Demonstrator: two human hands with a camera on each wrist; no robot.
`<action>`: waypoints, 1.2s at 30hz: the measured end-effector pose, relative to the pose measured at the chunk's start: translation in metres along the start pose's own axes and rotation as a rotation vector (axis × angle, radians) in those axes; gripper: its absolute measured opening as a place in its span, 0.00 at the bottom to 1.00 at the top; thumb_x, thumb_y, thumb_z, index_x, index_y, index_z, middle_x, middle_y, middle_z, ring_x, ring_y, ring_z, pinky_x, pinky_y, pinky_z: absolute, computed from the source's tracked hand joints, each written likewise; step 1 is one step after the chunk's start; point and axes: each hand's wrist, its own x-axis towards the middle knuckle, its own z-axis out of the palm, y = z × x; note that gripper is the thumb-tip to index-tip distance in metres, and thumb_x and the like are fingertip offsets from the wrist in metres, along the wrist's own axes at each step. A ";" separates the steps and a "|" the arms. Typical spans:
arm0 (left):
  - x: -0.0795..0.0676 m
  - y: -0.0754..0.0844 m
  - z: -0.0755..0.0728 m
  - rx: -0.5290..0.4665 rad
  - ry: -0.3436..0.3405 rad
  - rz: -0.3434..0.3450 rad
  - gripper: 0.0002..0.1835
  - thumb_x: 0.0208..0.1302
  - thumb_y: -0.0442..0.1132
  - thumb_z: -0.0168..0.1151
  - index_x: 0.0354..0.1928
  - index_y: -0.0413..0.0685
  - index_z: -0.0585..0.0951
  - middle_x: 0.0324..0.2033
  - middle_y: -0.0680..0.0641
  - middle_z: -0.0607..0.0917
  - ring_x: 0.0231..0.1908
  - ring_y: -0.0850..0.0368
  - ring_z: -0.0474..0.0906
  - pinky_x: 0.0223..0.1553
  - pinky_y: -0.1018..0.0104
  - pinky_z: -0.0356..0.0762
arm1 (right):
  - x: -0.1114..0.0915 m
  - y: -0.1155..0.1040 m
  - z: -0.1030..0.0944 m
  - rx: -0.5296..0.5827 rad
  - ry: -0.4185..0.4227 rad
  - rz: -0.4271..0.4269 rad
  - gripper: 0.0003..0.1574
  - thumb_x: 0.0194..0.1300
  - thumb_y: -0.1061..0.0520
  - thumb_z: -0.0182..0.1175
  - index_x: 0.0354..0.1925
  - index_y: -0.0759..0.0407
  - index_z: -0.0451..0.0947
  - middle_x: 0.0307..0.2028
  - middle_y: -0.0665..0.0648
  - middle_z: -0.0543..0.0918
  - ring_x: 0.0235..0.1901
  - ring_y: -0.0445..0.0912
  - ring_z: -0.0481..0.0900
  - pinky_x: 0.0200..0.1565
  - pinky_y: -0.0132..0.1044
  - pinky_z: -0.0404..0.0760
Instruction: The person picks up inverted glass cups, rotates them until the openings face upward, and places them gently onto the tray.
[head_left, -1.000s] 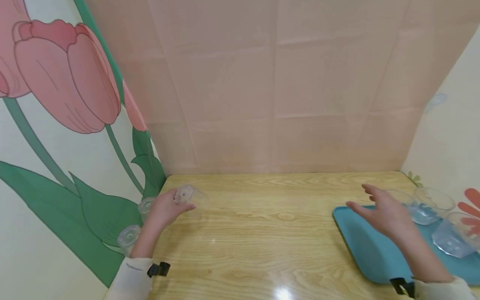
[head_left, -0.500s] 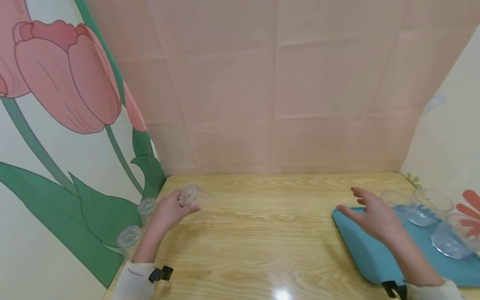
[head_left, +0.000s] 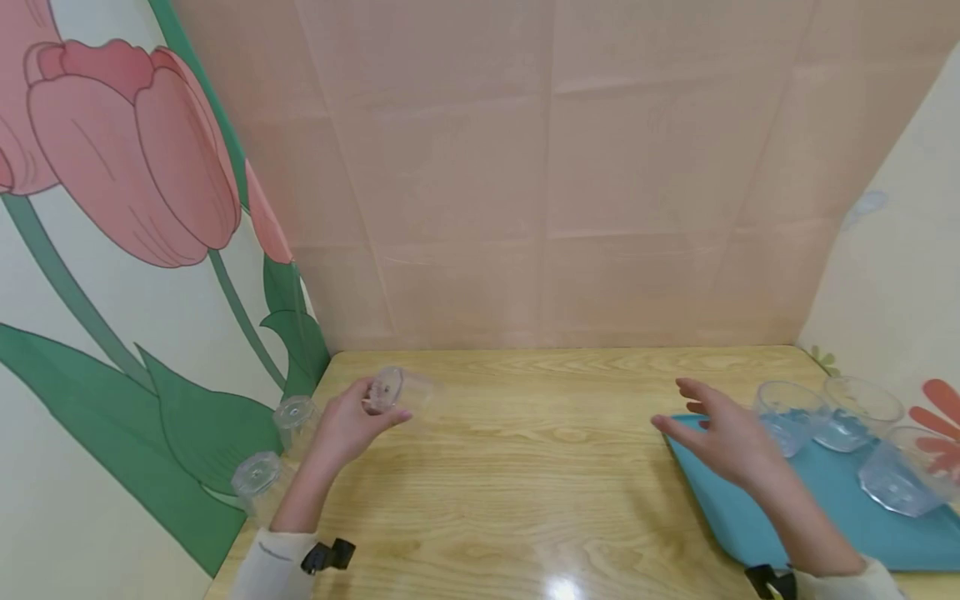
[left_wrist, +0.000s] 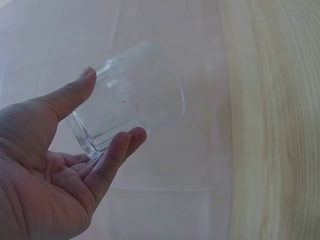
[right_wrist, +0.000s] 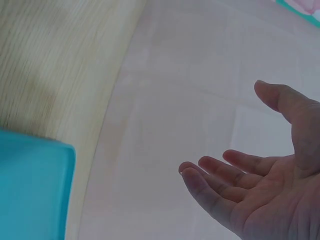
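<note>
My left hand grips a clear plastic cup by its base end, thumb on one side and fingers on the other. The cup is tilted on its side, its mouth pointing right and away from the palm. In the left wrist view the same cup shows as see-through and faceted near the base. My right hand hovers over the near-left part of the blue tray, fingers spread and thumb apart, holding nothing. In the right wrist view its palm faces up with bare fingers.
Two clear cups, a farther one and a nearer one, stand upside down along the left wall. Three clear cups stand upright on the tray, one of them nearest the right wall. The wooden table ends at a pink-covered back wall.
My left hand has moved slightly right with the cup, which has tipped further toward its side. The right hand has drifted left, uncovering more of the leftmost cup on the tray.
</note>
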 end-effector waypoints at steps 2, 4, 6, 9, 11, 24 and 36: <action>0.000 0.000 0.002 -0.042 -0.004 0.001 0.50 0.56 0.62 0.74 0.72 0.39 0.67 0.58 0.33 0.81 0.54 0.39 0.82 0.50 0.46 0.82 | -0.001 -0.002 0.002 0.016 -0.006 -0.001 0.56 0.70 0.33 0.60 0.75 0.71 0.55 0.68 0.76 0.67 0.57 0.75 0.75 0.49 0.64 0.80; -0.001 0.001 0.004 -0.098 -0.011 0.000 0.50 0.55 0.62 0.75 0.72 0.40 0.67 0.59 0.33 0.80 0.54 0.40 0.82 0.48 0.49 0.84 | -0.002 -0.005 0.004 0.035 -0.012 -0.004 0.56 0.70 0.33 0.60 0.75 0.70 0.55 0.69 0.76 0.67 0.58 0.75 0.74 0.50 0.64 0.80; -0.002 0.002 0.007 -0.154 -0.020 0.002 0.50 0.55 0.60 0.75 0.72 0.41 0.67 0.60 0.34 0.79 0.54 0.41 0.82 0.46 0.52 0.85 | -0.002 -0.009 0.006 0.054 -0.016 -0.007 0.55 0.70 0.34 0.60 0.75 0.69 0.55 0.69 0.75 0.67 0.58 0.74 0.74 0.52 0.63 0.80; -0.004 0.004 0.010 -0.230 -0.036 0.011 0.48 0.55 0.57 0.77 0.72 0.42 0.67 0.62 0.36 0.78 0.54 0.42 0.82 0.45 0.55 0.85 | -0.003 -0.013 0.010 0.076 -0.010 -0.022 0.53 0.70 0.35 0.61 0.74 0.69 0.57 0.68 0.74 0.68 0.59 0.73 0.75 0.53 0.62 0.80; -0.005 0.005 0.013 -0.272 -0.044 0.016 0.46 0.56 0.54 0.77 0.72 0.44 0.67 0.63 0.37 0.77 0.54 0.43 0.82 0.45 0.55 0.85 | -0.004 -0.016 0.012 0.094 -0.010 -0.028 0.52 0.70 0.36 0.62 0.74 0.69 0.58 0.68 0.74 0.69 0.59 0.72 0.75 0.53 0.62 0.80; -0.009 0.016 0.029 -0.552 -0.124 0.040 0.42 0.57 0.39 0.78 0.70 0.40 0.67 0.61 0.37 0.78 0.53 0.48 0.83 0.46 0.64 0.84 | -0.004 -0.031 0.025 0.168 -0.041 -0.060 0.48 0.71 0.38 0.62 0.73 0.66 0.61 0.68 0.71 0.71 0.62 0.67 0.75 0.56 0.60 0.79; -0.013 0.028 0.044 -0.676 -0.171 0.043 0.42 0.56 0.38 0.78 0.71 0.40 0.67 0.63 0.39 0.78 0.53 0.49 0.83 0.46 0.65 0.85 | -0.001 -0.047 0.035 0.256 -0.077 -0.069 0.47 0.70 0.38 0.63 0.74 0.63 0.61 0.69 0.69 0.70 0.61 0.67 0.76 0.54 0.58 0.81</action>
